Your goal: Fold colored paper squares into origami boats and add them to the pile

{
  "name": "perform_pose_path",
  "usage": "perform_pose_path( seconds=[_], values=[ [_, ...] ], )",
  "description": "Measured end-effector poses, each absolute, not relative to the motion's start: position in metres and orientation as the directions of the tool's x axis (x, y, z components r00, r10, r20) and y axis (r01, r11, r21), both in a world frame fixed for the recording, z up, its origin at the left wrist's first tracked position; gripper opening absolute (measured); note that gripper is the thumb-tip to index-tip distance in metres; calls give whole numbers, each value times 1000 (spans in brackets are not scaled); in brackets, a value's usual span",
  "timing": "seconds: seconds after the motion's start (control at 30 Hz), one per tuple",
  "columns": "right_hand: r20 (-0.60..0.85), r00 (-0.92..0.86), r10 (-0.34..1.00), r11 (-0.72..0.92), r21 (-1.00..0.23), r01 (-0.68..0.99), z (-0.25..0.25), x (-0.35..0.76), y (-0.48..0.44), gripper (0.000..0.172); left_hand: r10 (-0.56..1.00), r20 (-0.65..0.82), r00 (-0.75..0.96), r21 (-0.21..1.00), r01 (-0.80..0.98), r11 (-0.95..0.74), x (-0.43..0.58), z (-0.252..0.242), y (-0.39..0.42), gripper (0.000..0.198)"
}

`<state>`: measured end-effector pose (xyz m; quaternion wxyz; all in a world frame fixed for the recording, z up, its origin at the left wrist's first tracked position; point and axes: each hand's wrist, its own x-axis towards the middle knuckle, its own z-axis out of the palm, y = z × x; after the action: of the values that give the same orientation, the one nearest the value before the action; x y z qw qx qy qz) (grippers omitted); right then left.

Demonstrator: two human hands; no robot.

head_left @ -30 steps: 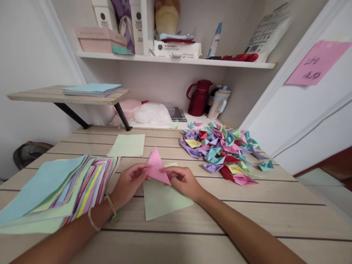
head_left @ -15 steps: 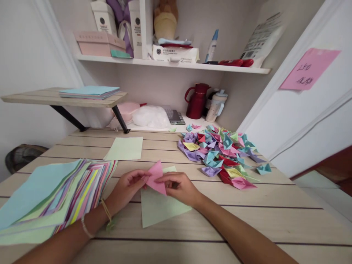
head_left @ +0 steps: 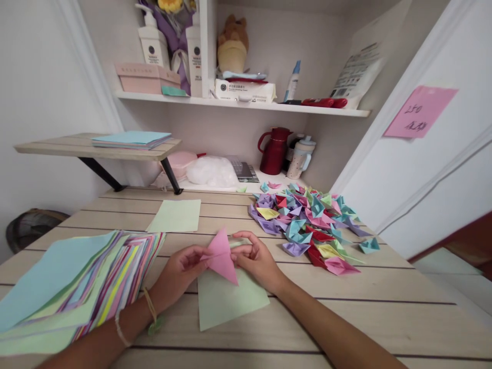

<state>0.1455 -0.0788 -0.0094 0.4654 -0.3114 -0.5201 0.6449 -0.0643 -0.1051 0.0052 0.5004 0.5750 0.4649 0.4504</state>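
Note:
Between my two hands is a folded piece of pink origami paper (head_left: 220,256), held up above the table with one corner pointing up and another down. My left hand (head_left: 189,267) pinches its left side between thumb and fingers. My right hand (head_left: 257,261) grips its right edge, with the index finger raised off the paper. Beneath them a pale green sheet (head_left: 226,302) lies flat, partly hidden by the hands and the pink paper. To the right is a heap of small folded paper boats (head_left: 307,220) in many colours.
A fanned stack of coloured paper (head_left: 88,277) lies at the left. Another pale green sheet (head_left: 177,215) is farther back. Behind stand a small raised shelf (head_left: 96,146) with more paper, a red jug (head_left: 274,151) and a cup (head_left: 301,159).
The pink paper has turned and opened out somewhat, showing a crease across its middle. My right index finger has lifted away from its face. The camera view has tilted slightly upward.

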Motion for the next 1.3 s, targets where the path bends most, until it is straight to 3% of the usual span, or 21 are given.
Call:
perform_pose_path(
  seconds=[0.23, 0.43, 0.77, 1.0, 1.3],
  values=[
    [41, -375, 926, -90, -942, -324, -10, 145, -76, 48, 973, 3, 232, 1000, 12, -6, -65, 6, -106, 46],
    [17, -406, 914, -113, -949, -295, -7, 145, -77, 38, 946, -19, 323, 1000, 28, 11, -65, 5, -106, 20],
    [-55, -574, 817, -233, -942, -241, 3, 151, -75, 27, 948, -32, 316, 998, 58, 14, -62, 11, -108, 14],
    [132, -435, 891, 41, -977, -211, -6, 145, -80, 23, 950, -67, 306, 998, 16, 65, -63, 10, -106, 20],
    [147, -434, 889, 97, -986, -136, -12, 144, -79, 20, 935, -96, 340, 995, 29, 91, -61, 9, -104, 19]
  ],
)
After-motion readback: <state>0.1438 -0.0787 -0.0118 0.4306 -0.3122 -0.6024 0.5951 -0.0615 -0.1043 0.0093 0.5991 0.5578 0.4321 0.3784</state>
